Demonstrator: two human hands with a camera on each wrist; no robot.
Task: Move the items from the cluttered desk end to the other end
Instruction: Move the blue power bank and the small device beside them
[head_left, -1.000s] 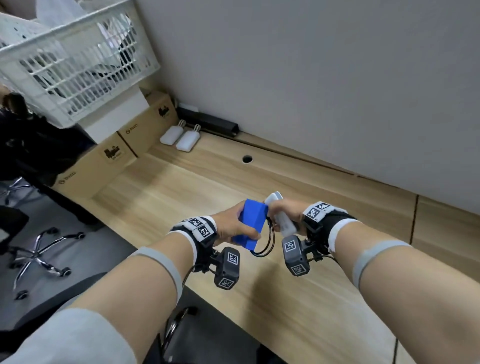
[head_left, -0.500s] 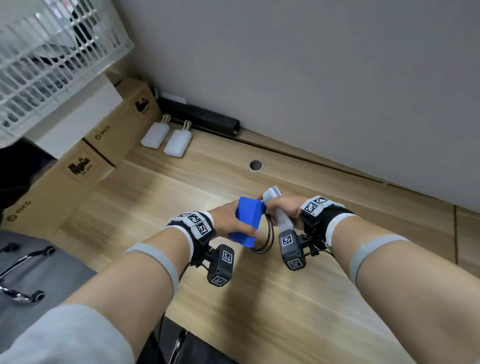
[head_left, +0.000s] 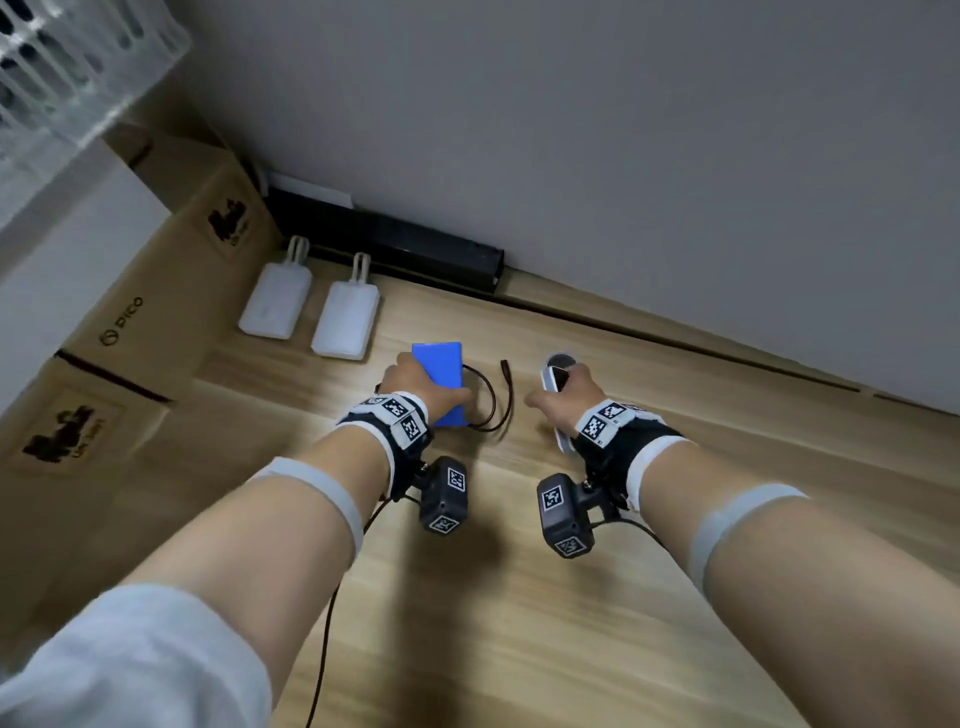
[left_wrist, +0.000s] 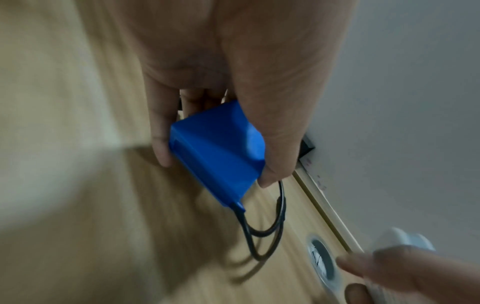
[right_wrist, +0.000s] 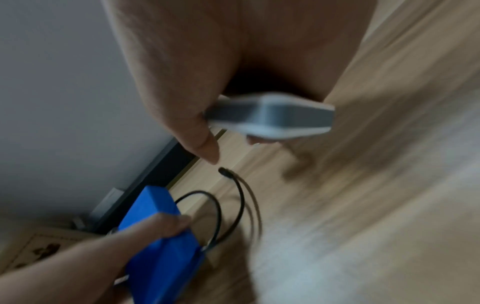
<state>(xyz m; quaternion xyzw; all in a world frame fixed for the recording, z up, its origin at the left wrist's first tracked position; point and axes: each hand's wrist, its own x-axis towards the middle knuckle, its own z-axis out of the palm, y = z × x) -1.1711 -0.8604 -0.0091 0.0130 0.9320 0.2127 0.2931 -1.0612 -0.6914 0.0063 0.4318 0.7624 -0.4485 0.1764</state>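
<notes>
While both hands carry a load low over the pale wood-grain desk (head_left: 519, 597), treat the step as a two-handed set-down near the desk's far edge, along the wall.

Start at the left. Two white rounded-rectangular power banks (head_left: 311, 312) already lie side by side by the far edge, next to the brown cardboard boxes (head_left: 156, 291) at the desk's left end. Use them as the row to extend.

Your left hand (head_left: 415, 387) grasps the blue rectangular battery pack (head_left: 439, 374), thumb on one long side and fingers (left_wrist: 161, 144) on the other. The pack sits just right of the power banks; whether its underside touches the desk cannot be told. Lower it flat, then part thumb and fingers sideways, not upward, so the pack does not tip.

The black looped lead wires (head_left: 493, 400) trail from the pack's near end toward your right hand. Judged from their spread, they could snag or be pinned. Keep the free connector end clear of the second item's landing spot.

Your right hand (head_left: 563, 402) is closed round the white slim handheld device with a dark face (head_left: 555, 382), held over the round grey cable grommet (left_wrist: 322, 261) in the desk. Avoid resting the device across that opening, where it might rock. Set it on solid wood just beside the opening, then release.
</notes>
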